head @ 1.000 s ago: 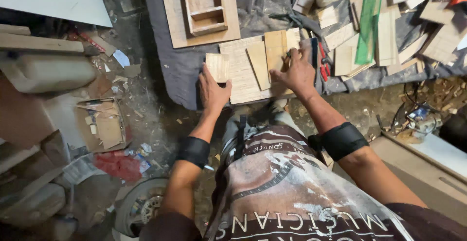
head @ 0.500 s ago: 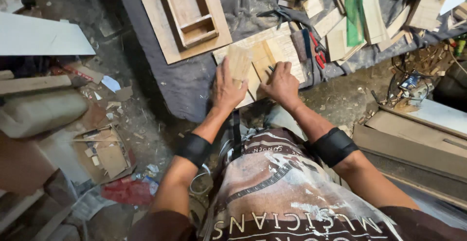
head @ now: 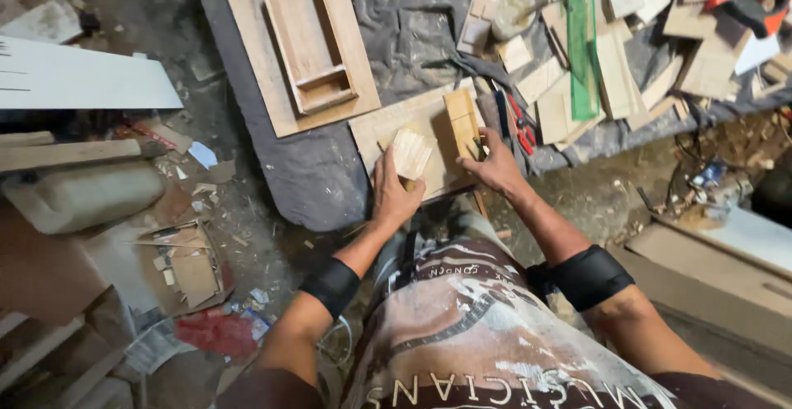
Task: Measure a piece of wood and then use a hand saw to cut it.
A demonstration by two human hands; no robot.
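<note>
on the grey cloth (head: 330,178), over a flat wood board (head: 388,128): left hand (head: 394,190) pinches a small pale wood piece (head: 411,153); right hand (head: 493,165) presses a narrow wood strip (head: 462,120) onto the board.

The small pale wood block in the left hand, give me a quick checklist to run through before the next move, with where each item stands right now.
1. Left hand grips the small pale wood block: ok.
2. Right hand rests on the narrow upright strip: ok.
3. Flat board underneath lies on the grey cloth: ok.
4. Glue or marking on the block's face: cannot tell.
5. Red-handled pliers lie clear of both hands: ok.
6. Space around the board free of offcuts: not ok, the scrap pile crowds its right side.
</note>
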